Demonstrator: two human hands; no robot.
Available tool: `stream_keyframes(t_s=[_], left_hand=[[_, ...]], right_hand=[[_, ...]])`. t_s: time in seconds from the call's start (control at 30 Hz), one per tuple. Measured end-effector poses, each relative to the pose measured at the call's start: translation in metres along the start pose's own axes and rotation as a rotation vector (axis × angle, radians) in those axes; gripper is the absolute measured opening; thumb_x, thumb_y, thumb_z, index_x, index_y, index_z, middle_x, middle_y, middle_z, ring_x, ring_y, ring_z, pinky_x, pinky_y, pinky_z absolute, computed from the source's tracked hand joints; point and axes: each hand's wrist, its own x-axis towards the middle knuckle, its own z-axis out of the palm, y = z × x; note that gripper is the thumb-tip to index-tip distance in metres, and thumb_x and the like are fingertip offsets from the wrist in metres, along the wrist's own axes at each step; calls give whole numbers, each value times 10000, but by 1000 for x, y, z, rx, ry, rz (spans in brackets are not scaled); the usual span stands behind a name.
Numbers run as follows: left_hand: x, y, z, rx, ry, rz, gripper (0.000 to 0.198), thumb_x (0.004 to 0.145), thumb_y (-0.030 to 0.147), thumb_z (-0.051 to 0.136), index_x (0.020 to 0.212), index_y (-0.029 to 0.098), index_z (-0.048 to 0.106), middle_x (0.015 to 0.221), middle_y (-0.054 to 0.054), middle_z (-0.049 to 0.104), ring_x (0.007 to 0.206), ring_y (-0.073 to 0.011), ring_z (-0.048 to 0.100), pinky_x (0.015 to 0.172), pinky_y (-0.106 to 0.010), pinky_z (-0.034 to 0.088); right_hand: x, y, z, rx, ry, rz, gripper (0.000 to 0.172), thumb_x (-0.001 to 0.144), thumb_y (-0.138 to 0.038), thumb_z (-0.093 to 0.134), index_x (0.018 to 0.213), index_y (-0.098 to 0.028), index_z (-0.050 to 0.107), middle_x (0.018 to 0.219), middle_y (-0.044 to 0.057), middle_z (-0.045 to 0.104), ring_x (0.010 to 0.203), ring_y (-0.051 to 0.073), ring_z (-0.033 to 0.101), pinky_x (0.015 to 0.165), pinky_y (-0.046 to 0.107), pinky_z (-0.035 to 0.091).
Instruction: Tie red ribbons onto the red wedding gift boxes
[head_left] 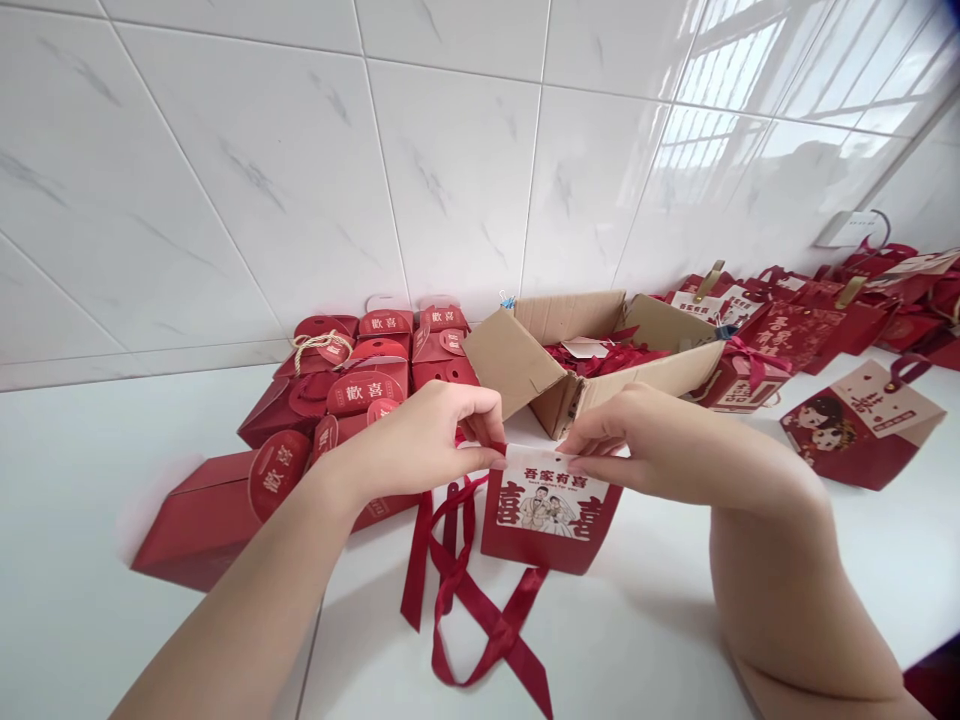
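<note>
A red gift box (541, 553) with a white printed flap stands upright on the white table, its front showing a cartoon couple. My left hand (457, 430) pinches the box's top left corner. At the top right edge, my right hand (622, 435) grips between thumb and fingers. A small dark hole shows in the flap between both hands. Loose dark-red ribbons (491, 640) lie in loops on the table, in front of the box and to its left. The back of the box is hidden from view.
On the left sit several closed red boxes (217, 515) in rows. Behind my hands stands an open cardboard box (649, 375) with red ribbons and a card inside. More decorated gift boxes (862, 425) fill the right side. A tiled wall (450, 180) bounds the table behind.
</note>
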Motion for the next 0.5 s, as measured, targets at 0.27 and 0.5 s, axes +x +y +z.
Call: stream_keyframes(t_s=[0.27, 0.5], left_hand=[[4, 3, 15, 20, -65, 94, 285, 754, 346, 672, 998, 229, 584, 1023, -24, 614, 913, -180, 576, 753, -288, 470], [16, 12, 43, 14, -27, 38, 203, 812, 380, 598, 784, 187, 539, 775, -6, 594, 680, -146, 554, 535, -227, 395]], right_hand=[[-1, 1, 2, -12, 24, -2, 174, 859, -209, 550, 839, -204, 723, 702, 23, 642, 595, 148, 560, 554, 241, 422], [-3, -2, 5, -22, 19, 19, 171, 877, -210, 556, 810, -200, 712, 682, 26, 629, 602, 153, 556, 575, 246, 408]])
